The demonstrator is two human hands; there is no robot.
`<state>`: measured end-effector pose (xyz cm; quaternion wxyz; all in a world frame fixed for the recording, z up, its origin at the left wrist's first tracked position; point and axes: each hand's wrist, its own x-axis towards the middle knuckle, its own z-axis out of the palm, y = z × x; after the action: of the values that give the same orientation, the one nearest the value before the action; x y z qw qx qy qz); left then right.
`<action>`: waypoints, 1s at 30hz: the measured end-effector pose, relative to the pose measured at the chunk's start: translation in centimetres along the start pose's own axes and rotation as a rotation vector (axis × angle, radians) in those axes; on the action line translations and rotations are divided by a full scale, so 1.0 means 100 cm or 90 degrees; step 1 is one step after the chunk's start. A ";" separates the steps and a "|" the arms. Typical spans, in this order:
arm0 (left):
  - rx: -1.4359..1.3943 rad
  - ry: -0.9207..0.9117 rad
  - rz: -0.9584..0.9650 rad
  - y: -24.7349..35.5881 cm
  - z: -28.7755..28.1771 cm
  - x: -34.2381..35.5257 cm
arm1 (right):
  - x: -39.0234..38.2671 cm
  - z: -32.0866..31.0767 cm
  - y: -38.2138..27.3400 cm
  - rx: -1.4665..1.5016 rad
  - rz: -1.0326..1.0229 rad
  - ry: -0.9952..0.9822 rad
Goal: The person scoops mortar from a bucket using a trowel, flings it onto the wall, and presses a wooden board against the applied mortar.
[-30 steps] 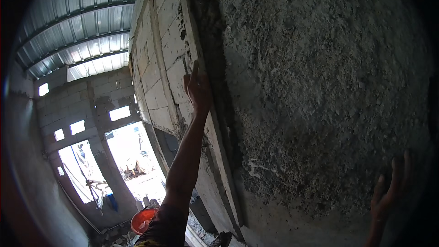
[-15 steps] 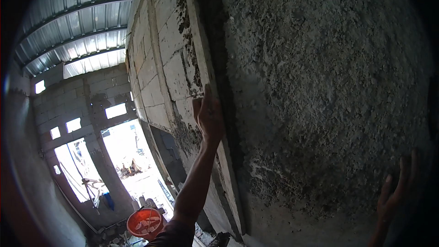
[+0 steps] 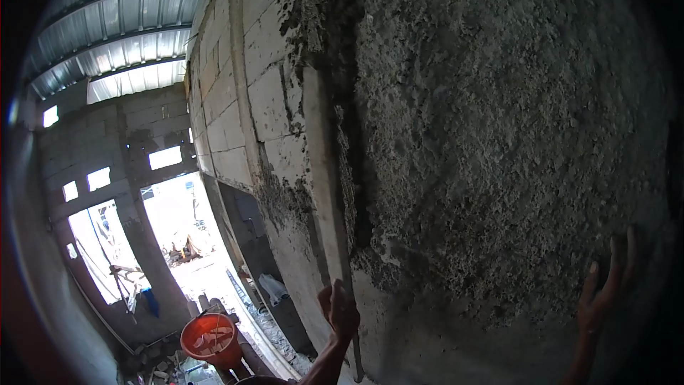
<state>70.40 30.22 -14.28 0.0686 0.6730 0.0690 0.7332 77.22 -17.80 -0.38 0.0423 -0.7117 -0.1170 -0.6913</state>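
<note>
Low on the wall's vertical corner, my left hand [image 3: 343, 311] is closed round a long, narrow straightedge board [image 3: 324, 178]. The board is pale and smeared with grey mortar. It stands nearly upright along the corner, beside a dark strip of wet mortar [image 3: 349, 100]. To its right, rough wet plaster [image 3: 484, 135] covers a broad face of the wall. At the far right my right hand [image 3: 605, 292] has its fingers spread, holds nothing, and rests at or very close to the plaster; contact is hard to tell in the dim light.
Bare pale blocks [image 3: 274, 103] show left of the corner. An orange bucket [image 3: 226, 353] with a light-coloured material inside stands below left, near rubble [image 3: 164, 367]. Beyond are a bright doorway [image 3: 178, 221] and window openings. A ribbed metal roof [image 3: 135, 7] is overhead.
The straightedge has slid down along the corner, its top end now well lower. My left hand has gone down with it. My right hand stays spread by the plaster, slightly further left in view.
</note>
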 end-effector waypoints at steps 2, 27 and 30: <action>-0.001 0.011 -0.012 0.004 -0.003 0.012 | -0.004 -0.003 0.005 -0.015 0.012 -0.007; -0.047 0.098 0.034 0.041 0.073 0.272 | -0.001 -0.011 0.009 0.098 0.068 -0.001; -0.053 0.112 0.052 0.040 0.080 0.311 | -0.001 -0.009 0.007 0.093 0.071 0.002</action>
<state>75.74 32.44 17.58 0.0601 0.6047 0.0166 0.7940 76.52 -18.72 -0.34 0.1326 -0.7113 -0.1273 -0.6784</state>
